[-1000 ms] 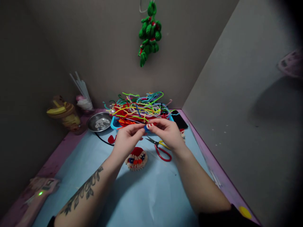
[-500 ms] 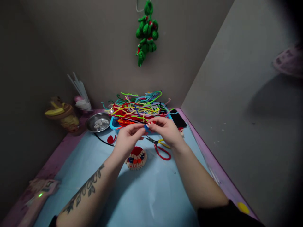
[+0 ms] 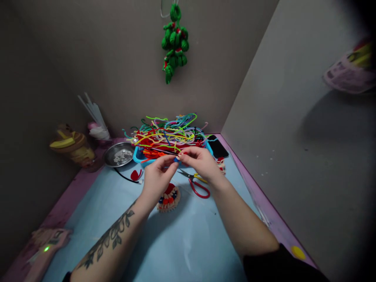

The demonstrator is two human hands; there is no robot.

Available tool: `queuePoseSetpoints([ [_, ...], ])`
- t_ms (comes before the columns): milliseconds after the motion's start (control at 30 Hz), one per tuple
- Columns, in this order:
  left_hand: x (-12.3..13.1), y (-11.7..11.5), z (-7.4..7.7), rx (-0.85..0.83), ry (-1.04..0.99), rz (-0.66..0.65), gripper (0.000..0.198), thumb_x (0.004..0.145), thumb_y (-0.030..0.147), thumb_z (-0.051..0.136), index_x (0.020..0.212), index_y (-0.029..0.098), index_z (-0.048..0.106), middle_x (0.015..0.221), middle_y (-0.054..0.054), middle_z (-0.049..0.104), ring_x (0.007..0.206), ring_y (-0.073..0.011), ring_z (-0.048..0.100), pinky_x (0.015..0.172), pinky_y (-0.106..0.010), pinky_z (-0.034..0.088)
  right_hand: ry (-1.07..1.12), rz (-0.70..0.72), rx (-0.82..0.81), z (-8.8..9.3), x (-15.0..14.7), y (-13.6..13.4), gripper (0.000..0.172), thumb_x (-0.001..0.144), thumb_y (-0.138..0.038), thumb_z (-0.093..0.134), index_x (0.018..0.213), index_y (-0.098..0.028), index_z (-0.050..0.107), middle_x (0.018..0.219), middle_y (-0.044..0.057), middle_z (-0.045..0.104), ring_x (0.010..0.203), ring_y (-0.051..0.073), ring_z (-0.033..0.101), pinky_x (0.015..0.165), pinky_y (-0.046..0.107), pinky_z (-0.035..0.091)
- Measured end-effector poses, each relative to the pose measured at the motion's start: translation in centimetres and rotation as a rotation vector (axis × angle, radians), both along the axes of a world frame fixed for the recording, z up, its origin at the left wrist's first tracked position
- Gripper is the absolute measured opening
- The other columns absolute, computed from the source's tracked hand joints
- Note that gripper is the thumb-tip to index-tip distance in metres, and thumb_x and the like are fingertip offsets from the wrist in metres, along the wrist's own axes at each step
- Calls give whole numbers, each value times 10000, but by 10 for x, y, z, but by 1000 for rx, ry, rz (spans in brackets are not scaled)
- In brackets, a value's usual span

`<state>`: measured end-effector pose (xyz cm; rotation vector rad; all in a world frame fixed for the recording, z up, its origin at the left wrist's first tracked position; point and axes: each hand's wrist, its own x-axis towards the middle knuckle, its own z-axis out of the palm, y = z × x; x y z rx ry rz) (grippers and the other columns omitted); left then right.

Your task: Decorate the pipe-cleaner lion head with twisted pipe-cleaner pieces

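My left hand (image 3: 158, 174) and my right hand (image 3: 201, 162) meet over the front of a blue tray, both closed in a pinch. Between their fingertips is a small blue, white and red fuzzy piece (image 3: 176, 159), mostly covered by the fingers. Below them on the table lies a round piece of fuzzy stems (image 3: 169, 200) in cream, red, orange and dark blue, partly behind my left wrist. Red-handled scissors (image 3: 200, 192) rest near my right wrist with the blades apart. A heap of coloured pipe cleaners (image 3: 170, 135) fills the blue tray (image 3: 136, 156).
Left of the tray stand a metal bowl (image 3: 111, 159) of small pale bits, a red piece (image 3: 134, 175) and a black stem (image 3: 125, 176). A phone (image 3: 219, 147) and a cream-and-red piece (image 3: 221, 166) lie right. A green ornament (image 3: 175, 43) hangs on the back wall.
The view has turned slightly right, so the surroundings sit further left in the picture. Both hands keep pinching the small piece, with only slight finger movement.
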<state>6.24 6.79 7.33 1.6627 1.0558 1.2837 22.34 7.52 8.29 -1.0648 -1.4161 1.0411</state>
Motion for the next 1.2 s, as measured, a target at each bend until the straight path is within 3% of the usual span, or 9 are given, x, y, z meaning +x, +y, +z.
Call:
queuePoseSetpoints([
  [300,1,-3,4,16,0,15,153,777,249,658,897,161,692,837,-36,735,753,-157,680,698,-251,541,-91,-34,46,3,-1,-5,197,757,-363,685,780,-167,689,719,22,653,649,136,566,610,259,460],
  [433,1,0,3,-24,-61,-40,243,753,257,692,969,146,672,900,-62,734,812,-169,685,756,-274,545,-35,-22,49,3,2,-2,204,740,-355,705,821,-168,698,735,20,665,654,130,572,610,250,452],
  [633,2,-1,1,-55,-88,-37,247,743,285,709,936,137,665,889,-76,725,794,-172,679,734,-281,546,-98,68,92,4,5,-1,154,795,-293,645,871,-176,708,871,41,700,811,158,622,738,277,477],
  [800,5,-2,-2,-34,-137,-16,240,706,259,739,898,155,640,836,-42,722,749,-157,686,709,-268,554,-112,86,73,4,3,0,163,800,-305,628,849,-164,695,830,39,685,771,152,604,695,270,476],
  [967,4,2,-6,-63,-148,25,282,692,277,751,905,148,618,819,-45,703,756,-158,674,692,-265,544,19,54,40,3,6,2,324,803,-423,622,1009,-177,662,886,49,662,683,126,571,581,238,456],
  [1200,8,-3,-5,-47,-108,74,282,668,275,766,881,166,617,844,-36,681,799,-163,660,713,-271,540,-73,-23,42,5,5,1,251,776,-407,644,759,-157,619,693,-1,582,610,105,491,554,223,394],
])
